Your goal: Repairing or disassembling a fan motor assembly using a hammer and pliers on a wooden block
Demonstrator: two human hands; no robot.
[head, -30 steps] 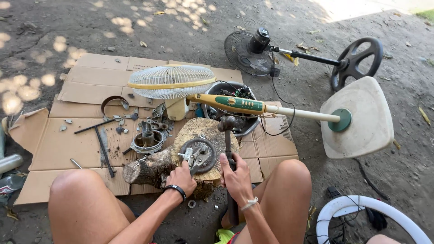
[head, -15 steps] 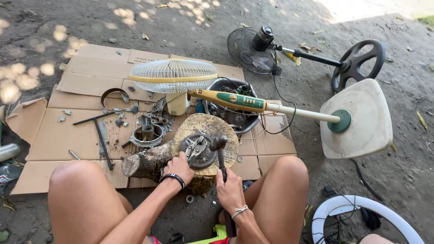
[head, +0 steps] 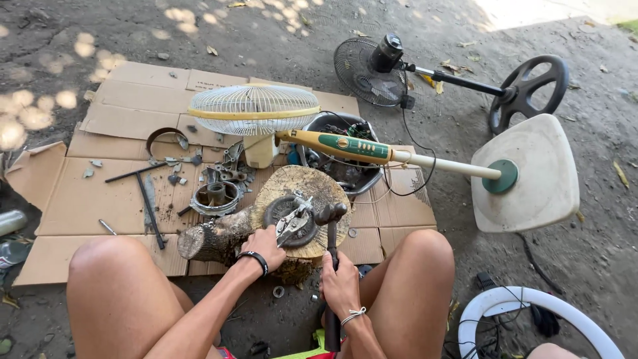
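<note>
Flattened cardboard (head: 119,106) covers the dirt ground. A white wire fan guard with a yellow band (head: 252,110) stands on it, beside a cream pedestal fan (head: 465,166) lying on its side with its square base (head: 531,173) tipped up. Behind lies a black fan (head: 372,63) with a round base (head: 528,90). A T-shaped wrench (head: 143,193) lies left; a white ring (head: 531,312) sits at lower right.

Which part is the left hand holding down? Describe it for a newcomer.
Start at the round wood stump on the cardboard. On its top, under the left hand, lies a dark ring-shaped motor part with silvery metal across it. Only it lies beside the hammer.
</note>
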